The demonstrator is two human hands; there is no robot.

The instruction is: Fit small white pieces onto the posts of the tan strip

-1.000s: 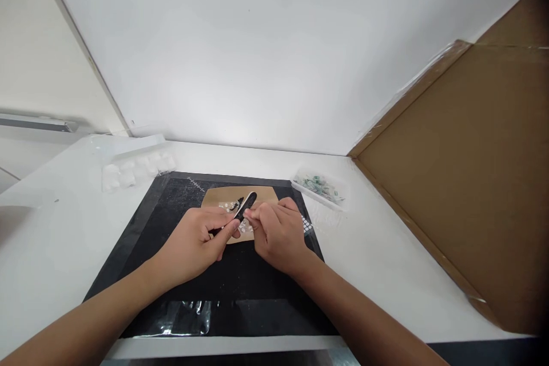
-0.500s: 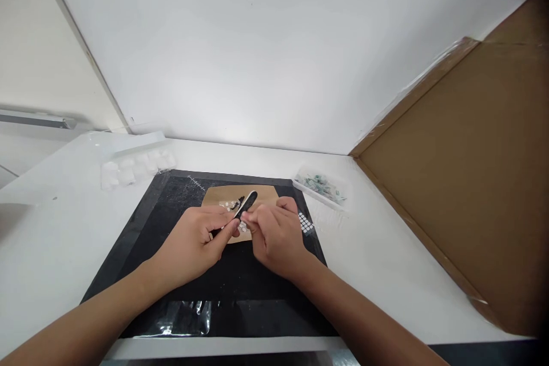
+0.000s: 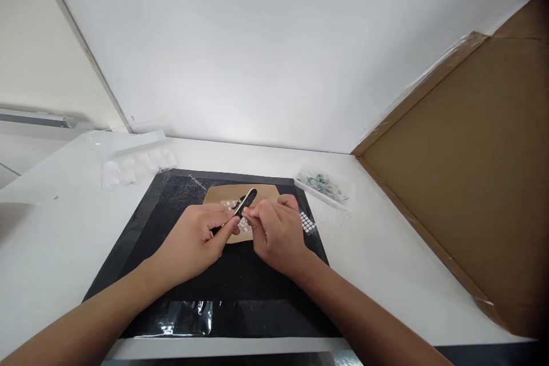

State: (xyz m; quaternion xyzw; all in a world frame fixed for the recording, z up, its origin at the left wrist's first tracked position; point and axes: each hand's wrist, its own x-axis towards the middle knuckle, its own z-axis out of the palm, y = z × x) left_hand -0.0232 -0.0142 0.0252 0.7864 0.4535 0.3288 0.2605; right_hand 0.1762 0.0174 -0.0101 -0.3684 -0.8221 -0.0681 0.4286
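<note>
My left hand (image 3: 205,233) is closed around a black nail file (image 3: 247,201) with a pale edge and a rounded tip, which slants up and to the right. Thumb and fingers of my right hand (image 3: 278,230) are pinched together against the file's right side; what they hold, if anything, is too small to make out. Beneath both hands lies a brown paper sheet (image 3: 266,191), with small white pieces (image 3: 244,226) and dark bits (image 3: 237,202) scattered on it. A sheet of white dots (image 3: 307,222) sticks out to the right of my right hand.
A black mat (image 3: 189,280) covers the middle of the white table (image 3: 386,274). At its back right corner sits a clear tray (image 3: 323,186) of small greenish pieces. A clear compartment box (image 3: 137,163) with white contents stands back left. Cardboard (image 3: 463,171) rises at the right.
The nail file's tip has shifted very slightly upward, and my right fingertips have moved a little along its edge. Both hands otherwise keep their places.
</note>
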